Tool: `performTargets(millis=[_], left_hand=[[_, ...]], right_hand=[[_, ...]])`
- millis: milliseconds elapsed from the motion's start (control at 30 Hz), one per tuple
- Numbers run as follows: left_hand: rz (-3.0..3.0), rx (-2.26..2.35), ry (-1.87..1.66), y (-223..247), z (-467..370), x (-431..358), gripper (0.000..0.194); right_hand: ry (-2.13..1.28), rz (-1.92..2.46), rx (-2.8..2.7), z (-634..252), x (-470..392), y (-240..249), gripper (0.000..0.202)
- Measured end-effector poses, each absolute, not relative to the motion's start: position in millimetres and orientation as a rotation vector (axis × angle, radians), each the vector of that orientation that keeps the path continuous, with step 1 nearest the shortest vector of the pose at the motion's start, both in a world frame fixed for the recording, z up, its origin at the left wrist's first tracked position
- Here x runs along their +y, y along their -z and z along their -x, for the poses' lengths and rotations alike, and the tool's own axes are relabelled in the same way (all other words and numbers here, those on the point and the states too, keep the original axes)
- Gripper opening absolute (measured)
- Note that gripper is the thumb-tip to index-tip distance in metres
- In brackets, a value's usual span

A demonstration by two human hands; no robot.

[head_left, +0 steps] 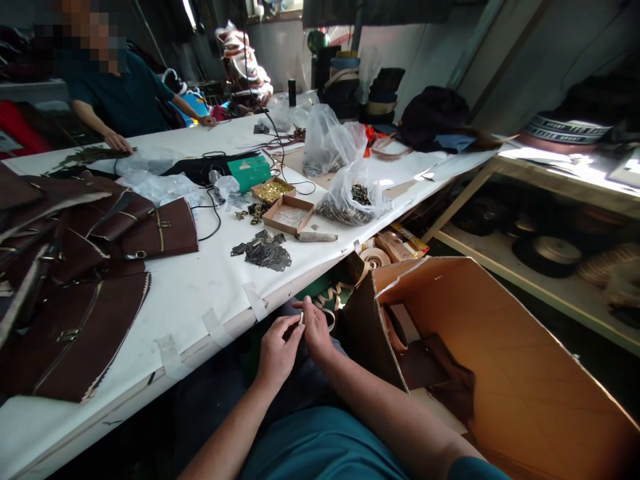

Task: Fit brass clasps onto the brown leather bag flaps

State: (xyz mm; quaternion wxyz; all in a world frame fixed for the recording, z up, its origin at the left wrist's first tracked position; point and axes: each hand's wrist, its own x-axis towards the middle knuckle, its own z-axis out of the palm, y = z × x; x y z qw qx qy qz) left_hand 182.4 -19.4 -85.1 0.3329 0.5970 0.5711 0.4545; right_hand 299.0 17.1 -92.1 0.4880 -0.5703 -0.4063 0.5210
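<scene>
Just off the table's front edge, my two hands meet above my lap. Between the fingertips of my left hand (279,348) is a small, pale metallic piece (301,319), too small to name. My right hand (316,328) presses against the same piece from the other side, its fingers closed. Closest to them on the white table (200,287) lies a pile of flat dark metal plates (263,251). Behind that pile are a shallow cardboard box (289,213) and a second small box of gold-coloured bits (273,191).
Brown leather-like pieces with zippers (95,287) cover the table's left side. Plastic bags of metal hardware (353,197) stand near the front edge. A large open carton (500,347) with brown pieces inside is at my right. Across the table a co-worker (120,93) handles material.
</scene>
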Motion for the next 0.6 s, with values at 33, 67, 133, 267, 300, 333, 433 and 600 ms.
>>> performTargets(millis=[33,67,133,267,300,333,433,600], left_hand=[[-1.556,1.497,-1.204,85,-182,-19,0.021],[-1.55,1.506,-1.222,85,-182,-19,0.021],[-1.527,1.533,-1.255,85,-182,-17,0.02],[-1.432,1.613,-1.301,82,-177,-13,0.024],[-1.402,1.633,-1.299,80,-175,-13,0.026],[-1.374,1.65,-1.292,79,-172,-13,0.029],[-1.303,1.674,-1.248,76,-165,-13,0.04],[-1.202,1.671,-1.179,79,-169,-12,0.056]], right_hand=[[-1.284,1.387,-0.956,-297,17,88,0.073],[-1.3,1.391,-0.936,-295,17,85,0.073],[-1.325,1.401,-0.918,-292,17,80,0.073],[-1.405,1.349,-0.936,-293,18,74,0.068],[-1.458,1.308,-0.95,-295,19,72,0.062],[-1.518,1.26,-0.978,-298,21,70,0.055],[-1.644,1.166,-1.128,-309,24,61,0.038],[-1.673,1.156,-1.238,-318,29,57,0.044]])
